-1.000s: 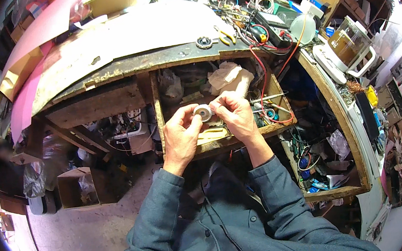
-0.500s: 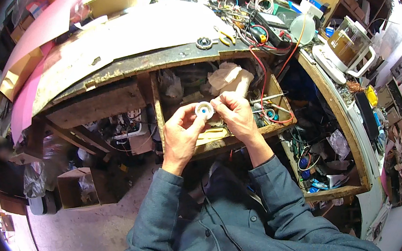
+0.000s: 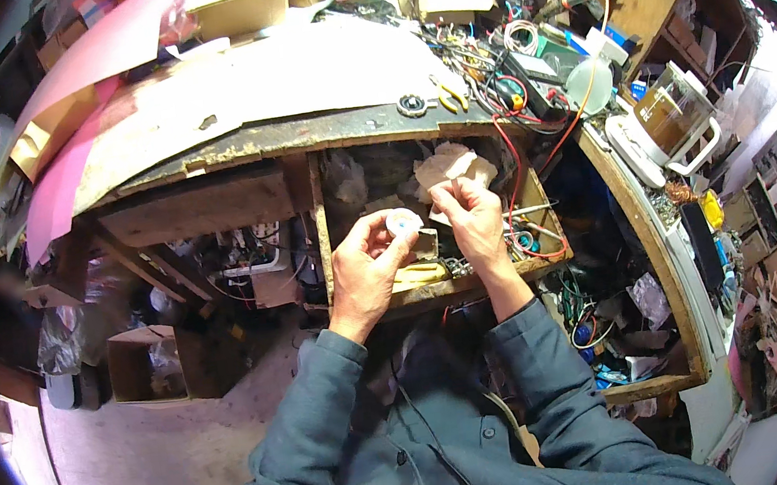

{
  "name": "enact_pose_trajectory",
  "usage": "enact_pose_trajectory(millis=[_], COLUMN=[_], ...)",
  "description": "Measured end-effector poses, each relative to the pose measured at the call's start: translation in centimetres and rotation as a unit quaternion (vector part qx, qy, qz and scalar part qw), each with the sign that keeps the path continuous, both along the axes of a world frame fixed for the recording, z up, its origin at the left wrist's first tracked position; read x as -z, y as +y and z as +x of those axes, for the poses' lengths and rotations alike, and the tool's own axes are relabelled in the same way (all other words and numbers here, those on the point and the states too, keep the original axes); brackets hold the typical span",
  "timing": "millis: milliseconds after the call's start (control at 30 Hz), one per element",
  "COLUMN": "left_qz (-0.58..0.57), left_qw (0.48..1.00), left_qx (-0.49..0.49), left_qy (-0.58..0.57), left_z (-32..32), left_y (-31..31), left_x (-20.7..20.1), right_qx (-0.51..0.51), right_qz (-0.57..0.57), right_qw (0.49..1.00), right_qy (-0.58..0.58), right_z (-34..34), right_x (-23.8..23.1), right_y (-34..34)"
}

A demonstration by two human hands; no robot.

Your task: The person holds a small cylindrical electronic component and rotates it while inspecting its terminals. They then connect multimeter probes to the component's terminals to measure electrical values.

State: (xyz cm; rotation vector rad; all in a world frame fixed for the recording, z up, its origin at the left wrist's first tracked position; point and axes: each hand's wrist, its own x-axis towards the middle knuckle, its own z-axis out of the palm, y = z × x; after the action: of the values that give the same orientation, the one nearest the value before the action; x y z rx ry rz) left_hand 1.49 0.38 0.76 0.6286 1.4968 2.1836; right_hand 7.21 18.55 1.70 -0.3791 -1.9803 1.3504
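Note:
Between the thumb and fingers of my left hand [image 3: 365,270] sits a small round white part [image 3: 403,223] with a bluish centre, shaped like a ring or cap. My right hand [image 3: 476,227] is beside it, a short gap away, its thumb and forefinger pinched together. Whatever those fingertips hold, if anything, is too small to make out. Both hands are above a cluttered wooden drawer [image 3: 443,290] that juts from the bench. Inside it lie crumpled beige paper [image 3: 455,165], a yellow item [image 3: 420,275] and clear plastic bags.
Yellow-handled pliers [image 3: 451,92] and a round black part [image 3: 412,106] lie on the bench edge. Red test leads [image 3: 511,145] hang over the drawer's right side. A second wooden drawer [image 3: 654,388] full of wires stands at right, near a glass-jug appliance [image 3: 674,115].
My right hand has come away from the white part and moved slightly right. The left hand has tilted the part and shifted a little right. The whole view has shifted slightly.

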Motion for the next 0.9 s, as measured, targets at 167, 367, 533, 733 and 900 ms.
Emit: enact_pose_trajectory(millis=[167,367,533,733,900], left_qz=[-0.007,0.0,0.007,0.014,0.01], left_qw=[1.0,1.0,1.0,0.999,0.999], left_qx=[-0.023,-0.008,-0.012,-0.005,-0.001], left_qy=[0.014,-0.012,-0.024,-0.033,-0.045], left_z=[-0.3,-0.9,-0.8,-1.0,-1.0], left_y=[-0.2,0.1,-0.1,0.0,0.0], left_x=[0.4,0.3,0.4,0.7,0.4], right_qx=[0.05,0.041,0.002,0.009,0.026], right_qz=[0.19,0.389,0.436,0.511,0.536], right_qw=[0.98,0.915,0.886,0.85,0.839], right_qy=[-0.034,-0.098,-0.157,-0.126,-0.09], right_z=[-4.3,-10.5,-11.7,-11.9,-11.8], right_x=[-6.6,-9.7,-10.3,-10.2,-10.3], right_y=[2.8,7.4,8.0,8.3,8.4])
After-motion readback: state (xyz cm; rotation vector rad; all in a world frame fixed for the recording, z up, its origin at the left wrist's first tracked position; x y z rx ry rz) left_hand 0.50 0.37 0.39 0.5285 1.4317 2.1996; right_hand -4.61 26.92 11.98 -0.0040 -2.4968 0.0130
